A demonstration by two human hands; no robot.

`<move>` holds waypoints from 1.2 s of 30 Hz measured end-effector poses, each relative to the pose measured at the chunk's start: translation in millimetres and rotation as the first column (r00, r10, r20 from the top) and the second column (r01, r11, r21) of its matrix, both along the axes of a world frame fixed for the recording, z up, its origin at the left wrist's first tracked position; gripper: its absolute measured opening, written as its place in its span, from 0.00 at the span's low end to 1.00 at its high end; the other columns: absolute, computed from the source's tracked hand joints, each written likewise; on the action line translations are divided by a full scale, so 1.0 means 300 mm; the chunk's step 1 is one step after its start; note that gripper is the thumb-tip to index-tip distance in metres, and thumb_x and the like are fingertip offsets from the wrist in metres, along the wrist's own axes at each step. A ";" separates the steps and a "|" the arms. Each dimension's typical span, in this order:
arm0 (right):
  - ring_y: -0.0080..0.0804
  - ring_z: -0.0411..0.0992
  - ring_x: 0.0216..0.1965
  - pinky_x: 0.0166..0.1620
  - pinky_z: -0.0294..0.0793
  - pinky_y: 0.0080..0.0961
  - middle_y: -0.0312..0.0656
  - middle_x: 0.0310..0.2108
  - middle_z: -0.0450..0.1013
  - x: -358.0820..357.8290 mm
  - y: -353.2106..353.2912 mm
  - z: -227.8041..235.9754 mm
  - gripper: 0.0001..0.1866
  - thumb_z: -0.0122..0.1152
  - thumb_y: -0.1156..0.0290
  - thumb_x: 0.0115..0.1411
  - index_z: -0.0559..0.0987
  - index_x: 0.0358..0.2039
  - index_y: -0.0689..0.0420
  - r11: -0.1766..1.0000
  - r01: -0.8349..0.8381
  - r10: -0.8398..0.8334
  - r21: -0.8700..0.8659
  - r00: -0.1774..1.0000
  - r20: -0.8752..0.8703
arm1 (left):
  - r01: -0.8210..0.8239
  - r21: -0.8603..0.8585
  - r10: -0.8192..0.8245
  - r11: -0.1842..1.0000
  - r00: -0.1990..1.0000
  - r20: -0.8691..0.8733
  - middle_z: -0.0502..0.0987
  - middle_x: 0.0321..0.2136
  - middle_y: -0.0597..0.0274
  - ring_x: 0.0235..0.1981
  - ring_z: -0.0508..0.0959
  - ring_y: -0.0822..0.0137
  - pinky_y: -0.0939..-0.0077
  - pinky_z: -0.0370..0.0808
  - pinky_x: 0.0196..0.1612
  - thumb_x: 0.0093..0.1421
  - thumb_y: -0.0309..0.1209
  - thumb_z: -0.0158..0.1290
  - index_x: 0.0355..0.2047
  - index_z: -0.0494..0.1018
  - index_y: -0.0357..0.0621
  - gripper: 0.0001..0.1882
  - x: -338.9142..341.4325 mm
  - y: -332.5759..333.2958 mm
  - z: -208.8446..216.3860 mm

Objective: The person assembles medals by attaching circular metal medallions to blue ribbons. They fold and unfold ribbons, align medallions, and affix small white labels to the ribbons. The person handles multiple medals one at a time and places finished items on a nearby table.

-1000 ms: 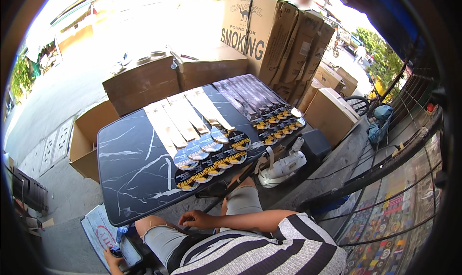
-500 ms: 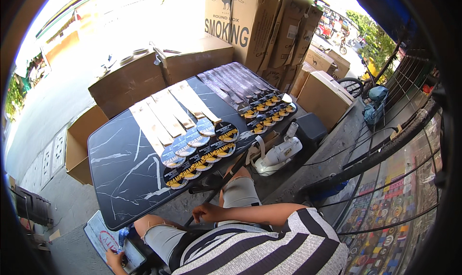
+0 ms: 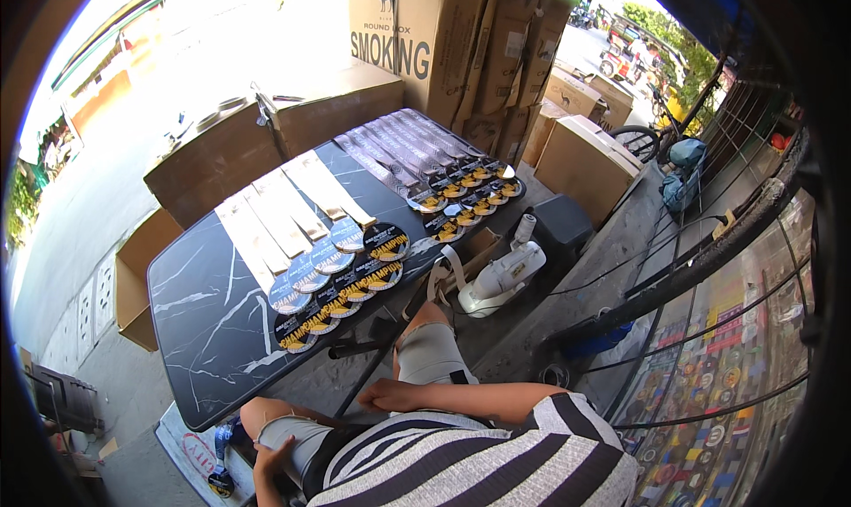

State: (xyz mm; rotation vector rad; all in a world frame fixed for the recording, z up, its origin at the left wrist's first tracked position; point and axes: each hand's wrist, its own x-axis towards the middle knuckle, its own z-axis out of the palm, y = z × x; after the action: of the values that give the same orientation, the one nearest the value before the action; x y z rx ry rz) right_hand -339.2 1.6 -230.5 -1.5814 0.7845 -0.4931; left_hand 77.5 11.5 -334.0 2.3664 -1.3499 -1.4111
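My left hand (image 3: 271, 461) rests against my left thigh, thumb and fingers apart and holding nothing. My right hand (image 3: 388, 396) lies on my lap with its fingers curled in, and nothing shows in it. Left of my left hand, a dark medal (image 3: 220, 483) on a blue ribbon (image 3: 222, 438) lies on a pale flat box or board (image 3: 188, 454). On the dark marbled table (image 3: 199, 330), several round medals (image 3: 335, 257) lie in overlapping rows below cream ribbons (image 3: 315, 188). Farther right, more medals (image 3: 452, 188) overlap below grey-purple patterned ribbons (image 3: 403, 148).
Large cardboard boxes (image 3: 213, 161) stand beyond the table, with taller ones (image 3: 425, 55) stacked behind. Right of the table is a white and grey machine (image 3: 503, 279) with a strap. A black pole (image 3: 700, 250) and wires cross the right side, before a display of colourful round pieces (image 3: 709, 401).
My left hand has left the medal on the pale box and moved right to my thigh. My right hand stays on my lap. The whole view has shifted slightly.
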 end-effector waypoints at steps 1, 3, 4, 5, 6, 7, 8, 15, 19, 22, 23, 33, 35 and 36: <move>0.25 0.60 0.21 0.28 0.59 0.28 0.37 0.16 0.60 -0.009 0.003 0.009 0.04 0.44 0.77 0.50 0.65 0.20 0.60 0.999 0.005 -0.004 0.035 1.000 -0.007 | -0.019 -0.031 0.020 0.999 0.999 0.045 0.62 0.60 0.32 0.60 0.69 0.48 0.62 0.69 0.61 0.39 0.56 0.73 0.66 0.39 0.20 0.73 0.006 0.007 -0.018; 0.25 0.60 0.21 0.29 0.59 0.28 0.37 0.16 0.59 -0.020 0.009 0.028 0.05 0.44 0.76 0.52 0.65 0.21 0.60 0.993 -0.006 0.005 0.114 1.000 0.016 | -0.082 -0.068 0.080 0.994 0.996 -0.029 0.63 0.60 0.35 0.60 0.69 0.49 0.62 0.70 0.60 0.39 0.53 0.74 0.66 0.42 0.22 0.69 0.023 0.026 -0.058; 0.25 0.61 0.21 0.29 0.59 0.28 0.37 0.16 0.60 -0.022 0.012 0.038 0.07 0.45 0.74 0.55 0.66 0.22 0.61 0.997 -0.004 0.001 0.082 0.999 0.034 | -0.118 -0.058 0.116 0.991 0.993 -0.038 0.63 0.60 0.36 0.60 0.69 0.50 0.62 0.70 0.60 0.39 0.52 0.74 0.65 0.44 0.23 0.68 0.031 0.039 -0.076; 0.25 0.61 0.22 0.29 0.59 0.28 0.37 0.17 0.61 -0.020 0.015 0.050 0.09 0.46 0.72 0.57 0.67 0.22 0.61 0.998 -0.010 0.007 0.068 0.999 0.037 | -0.113 -0.087 0.101 0.990 0.986 -0.134 0.64 0.60 0.37 0.60 0.69 0.50 0.62 0.70 0.60 0.39 0.51 0.75 0.65 0.47 0.24 0.66 0.042 0.047 -0.088; 0.25 0.61 0.22 0.29 0.60 0.28 0.37 0.17 0.61 -0.018 0.013 0.065 0.11 0.47 0.70 0.60 0.68 0.23 0.61 0.998 -0.007 0.006 0.064 1.000 0.011 | -0.107 -0.110 0.083 0.988 0.974 -0.209 0.64 0.60 0.38 0.60 0.69 0.50 0.62 0.70 0.60 0.39 0.50 0.75 0.65 0.49 0.25 0.65 0.049 0.045 -0.095; 0.25 0.63 0.23 0.30 0.62 0.28 0.37 0.18 0.64 -0.013 0.013 0.083 0.11 0.49 0.69 0.62 0.71 0.25 0.61 1.000 -0.002 0.001 0.017 1.000 0.019 | -0.119 -0.120 0.086 0.986 0.966 -0.245 0.65 0.60 0.40 0.59 0.70 0.51 0.63 0.70 0.60 0.39 0.49 0.75 0.64 0.51 0.26 0.63 0.053 0.047 -0.096; 0.25 0.66 0.24 0.31 0.64 0.28 0.38 0.19 0.66 -0.009 0.011 0.106 0.12 0.50 0.67 0.64 0.73 0.27 0.61 1.000 0.005 -0.005 -0.012 1.000 0.000 | -0.099 -0.151 0.049 0.984 0.951 -0.304 0.66 0.60 0.40 0.59 0.70 0.51 0.63 0.70 0.60 0.39 0.50 0.75 0.64 0.52 0.26 0.63 0.055 0.045 -0.093; 0.23 0.73 0.28 0.31 0.72 0.22 0.38 0.32 0.79 0.042 -0.029 0.386 0.09 0.61 0.69 0.64 0.81 0.43 0.58 0.986 -0.169 0.169 -0.012 0.979 0.113 | -0.096 -0.155 0.081 0.983 0.992 -0.101 0.71 0.55 0.41 0.54 0.75 0.53 0.64 0.74 0.55 0.36 0.53 0.75 0.64 0.54 0.28 0.64 0.034 0.072 -0.034; 0.30 0.75 0.38 0.39 0.74 0.28 0.37 0.32 0.77 0.032 -0.115 0.575 0.08 0.66 0.75 0.58 0.82 0.39 0.55 0.933 -0.118 0.135 -0.341 0.990 0.026 | -0.092 -0.047 0.083 0.995 0.981 -0.174 0.78 0.47 0.46 0.39 0.81 0.59 0.68 0.79 0.41 0.41 0.57 0.72 0.61 0.63 0.35 0.55 0.061 0.075 0.056; 0.35 0.76 0.42 0.50 0.71 0.33 0.38 0.35 0.80 -0.020 -0.266 0.662 0.08 0.68 0.77 0.54 0.83 0.36 0.56 0.701 0.139 -0.211 -0.700 0.977 -0.017 | 0.124 0.117 -0.119 0.985 0.992 -0.050 0.82 0.31 0.52 0.25 0.79 0.65 0.69 0.77 0.31 0.45 0.57 0.69 0.46 0.77 0.36 0.39 0.090 0.037 0.222; 0.40 0.75 0.46 0.53 0.69 0.36 0.42 0.39 0.80 -0.056 -0.328 0.677 0.09 0.67 0.75 0.56 0.82 0.39 0.56 0.580 0.222 -0.372 -0.784 0.928 -0.013 | 0.223 0.066 -0.225 0.973 0.974 0.031 0.81 0.25 0.54 0.22 0.78 0.65 0.69 0.76 0.29 0.46 0.55 0.69 0.37 0.79 0.35 0.33 0.080 0.020 0.290; 0.49 0.72 0.55 0.59 0.68 0.42 0.57 0.51 0.74 -0.235 -0.579 0.583 0.54 0.49 0.22 0.51 0.70 0.58 0.62 0.612 0.153 -0.782 -0.776 0.266 -0.564 | 0.387 -0.479 -0.615 0.788 0.515 -0.596 0.81 0.44 0.52 0.45 0.81 0.67 0.73 0.78 0.46 0.63 0.30 0.57 0.52 0.74 0.33 0.19 -0.322 -0.047 0.893; 0.50 0.67 0.59 0.62 0.62 0.45 0.56 0.53 0.71 -0.214 -0.596 0.585 0.58 0.45 0.19 0.50 0.64 0.64 0.58 0.657 0.104 -0.746 -0.747 0.230 -0.625 | 0.359 -0.510 -0.623 0.782 0.417 -0.661 0.81 0.45 0.54 0.48 0.80 0.65 0.72 0.78 0.50 0.60 0.25 0.61 0.52 0.75 0.33 0.19 -0.401 -0.079 0.934; 0.50 0.65 0.61 0.63 0.59 0.47 0.55 0.56 0.68 -0.205 -0.593 0.597 0.59 0.44 0.18 0.49 0.61 0.67 0.57 0.690 0.110 -0.716 -0.715 0.248 -0.653 | 0.328 -0.546 -0.637 0.771 0.392 -0.664 0.81 0.45 0.54 0.48 0.81 0.65 0.71 0.78 0.50 0.60 0.27 0.61 0.51 0.75 0.34 0.20 -0.438 -0.084 0.949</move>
State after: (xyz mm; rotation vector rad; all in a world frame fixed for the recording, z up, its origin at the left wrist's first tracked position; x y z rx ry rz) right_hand -400.8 -176.3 -51.5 -2.1680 2.2260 -0.1495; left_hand -53.7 -13.7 -49.5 0.7721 -1.7796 -1.8546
